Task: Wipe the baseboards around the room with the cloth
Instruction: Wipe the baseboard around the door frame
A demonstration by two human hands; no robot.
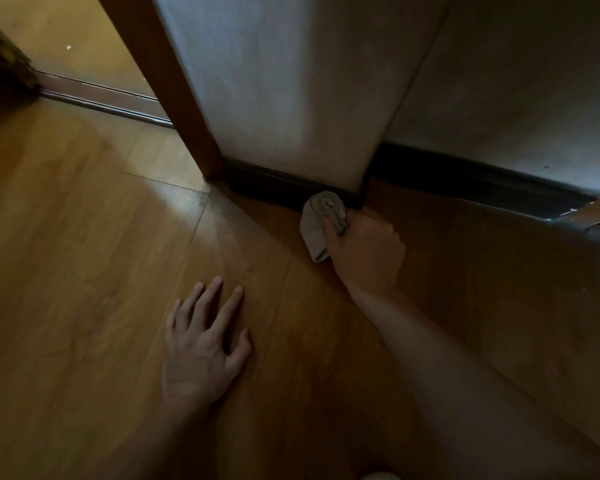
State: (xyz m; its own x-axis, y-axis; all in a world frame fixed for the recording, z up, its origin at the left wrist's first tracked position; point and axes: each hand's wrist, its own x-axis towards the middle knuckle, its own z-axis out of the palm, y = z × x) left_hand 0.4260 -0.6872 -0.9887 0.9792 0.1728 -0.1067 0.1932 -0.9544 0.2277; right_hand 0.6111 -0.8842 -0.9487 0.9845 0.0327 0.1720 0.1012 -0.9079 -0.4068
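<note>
With the right hand (362,244) gripping the bunched grey cloth (321,223) seemingly against the dark baseboard (274,183) by the wall corner, press firmly and wrap round it, left hand (201,348) flat on the wooden floor (84,237).

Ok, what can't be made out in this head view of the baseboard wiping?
All in the head view:
Right hand: fingers hidden under the cloth and the hand's back.
Baseboard: too dark to show dust or wiped stretches.
Pale thing at the bottom edge: cut off by the frame.
Dark thing at top left: cut off, in shadow.
</note>
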